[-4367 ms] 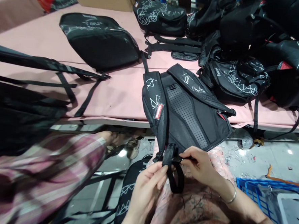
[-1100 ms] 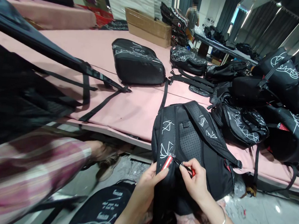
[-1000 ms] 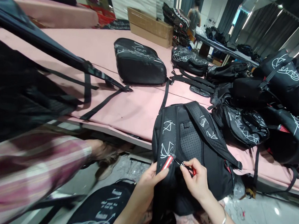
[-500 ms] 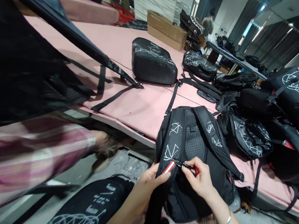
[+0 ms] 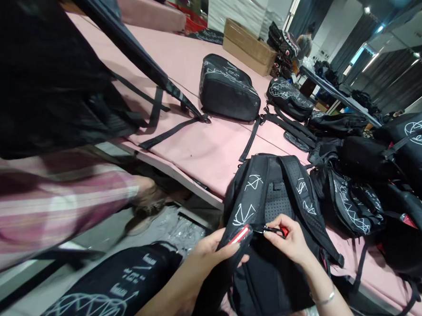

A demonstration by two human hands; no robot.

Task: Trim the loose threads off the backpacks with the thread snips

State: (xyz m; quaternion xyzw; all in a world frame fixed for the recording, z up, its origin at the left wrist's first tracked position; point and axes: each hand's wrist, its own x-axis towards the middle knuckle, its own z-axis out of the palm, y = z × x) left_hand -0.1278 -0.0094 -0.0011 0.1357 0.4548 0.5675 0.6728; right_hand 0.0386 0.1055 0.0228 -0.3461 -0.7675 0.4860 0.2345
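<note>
A black backpack [image 5: 277,205] with white scribbled drawings on its shoulder straps leans against the table edge, back panel facing me. My left hand [image 5: 214,251] is closed round the lower part of its left shoulder strap [image 5: 246,198], thumb on top beside a red-and-white label [image 5: 240,235]. Fingertips show on the strap's far side. In my right hand [image 5: 286,236] is a small pair of thread snips [image 5: 276,231], dark with a red end, pinched between thumb and fingers. Their tip points left to the strap edge near the label; whether it touches is unclear.
Black backpacks [image 5: 229,90] lie on the pink table [image 5: 183,151], several of them piled at right [image 5: 354,200]. Another backpack [image 5: 117,286] is low at left. A cardboard box [image 5: 250,46] stands behind. At left sits a person in plaid clothing [image 5: 58,201].
The view has shifted a little, so the table and bags sit farther right. My right hand with the snips has moved slightly right. Fingertips of my left hand now show beyond the strap.
</note>
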